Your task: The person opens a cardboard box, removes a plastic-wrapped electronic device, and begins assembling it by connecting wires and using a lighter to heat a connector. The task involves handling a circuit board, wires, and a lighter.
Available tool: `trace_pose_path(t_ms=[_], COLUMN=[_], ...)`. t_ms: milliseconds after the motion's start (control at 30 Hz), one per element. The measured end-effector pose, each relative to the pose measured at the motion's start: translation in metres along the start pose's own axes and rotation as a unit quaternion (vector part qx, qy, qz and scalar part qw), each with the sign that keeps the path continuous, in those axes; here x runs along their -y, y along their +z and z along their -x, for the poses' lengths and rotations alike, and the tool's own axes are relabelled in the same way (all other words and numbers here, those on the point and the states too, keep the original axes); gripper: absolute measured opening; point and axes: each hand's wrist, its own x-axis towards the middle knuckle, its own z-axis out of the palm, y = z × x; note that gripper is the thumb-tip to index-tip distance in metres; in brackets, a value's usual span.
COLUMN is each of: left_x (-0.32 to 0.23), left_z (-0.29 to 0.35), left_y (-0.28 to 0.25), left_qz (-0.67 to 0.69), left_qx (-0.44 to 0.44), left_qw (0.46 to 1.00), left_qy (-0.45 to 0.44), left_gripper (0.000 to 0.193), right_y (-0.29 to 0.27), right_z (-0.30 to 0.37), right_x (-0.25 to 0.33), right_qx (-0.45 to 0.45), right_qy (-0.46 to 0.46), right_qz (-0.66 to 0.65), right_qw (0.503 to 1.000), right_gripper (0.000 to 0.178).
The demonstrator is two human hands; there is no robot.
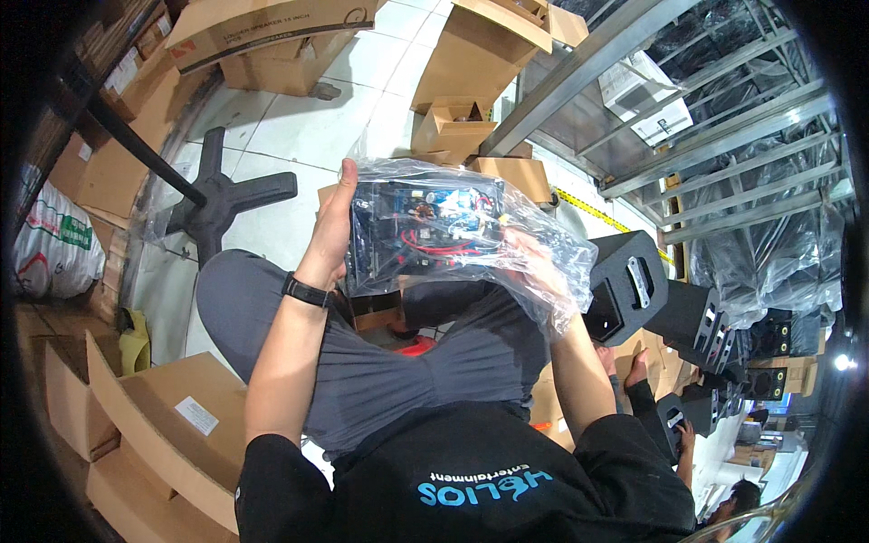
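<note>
While you've got the electronics module point(385, 222) up over your crossed legs point(403, 371), hold it level and let both hands share the weight. Your left hand point(331, 226) has its fingers gripping the module's left edge; the underside contact is hidden. Good spot, on the rim, off the parts. Your right hand point(534, 258) is at the other end, showing through the clear plastic bag point(561, 262); can't tell whether it's inside or behind the film, or how tightly those fingers are closed, so be sure of that side before shifting your left grip. Watch the blue circuit board point(434, 201) and the red wires point(434, 246): both face up, and a squeeze or snag there is probably the main risk. Slide film along the edges, don't yank; loose plastic bunches at the right wrist and could catch. Stay over your lap, so a slip lands soft. Just beyond on the right, mind the black speaker cabinet point(625, 285); on the left, the black stand base point(222, 195). Farther off, open cartons point(480, 54) sit on the tiled floor point(380, 68), well out of your way.
</note>
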Motion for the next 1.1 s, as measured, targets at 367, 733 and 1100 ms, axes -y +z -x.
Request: trace_pose_path(t_ms=[367,733,1100], left_x=[-0.002,0.01,0.011], left_z=[-0.002,0.042,0.002], left_y=[-0.014,-0.008,0.035], left_qz=[-0.012,-0.007,0.061], left_qx=[0.014,-0.11,-0.041], left_qw=[1.0,0.991,0.997], left_qy=[-0.019,0.076,-0.028], left_gripper=[0.106,0.027,0.036], right_y=[0.039,0.049,0.05], right_z=[0.003,0.05,0.091], right_x=[-0.068,-0.043,0.003], right_qx=[-0.071,-0.075,-0.103], right_qy=[-0.006,-0.034,-0.142], right_qz=[-0.214,-0.175,-0.217], right_qw=[0.974,0.981,0.96], right_gripper=[0.054,0.062,0.057])
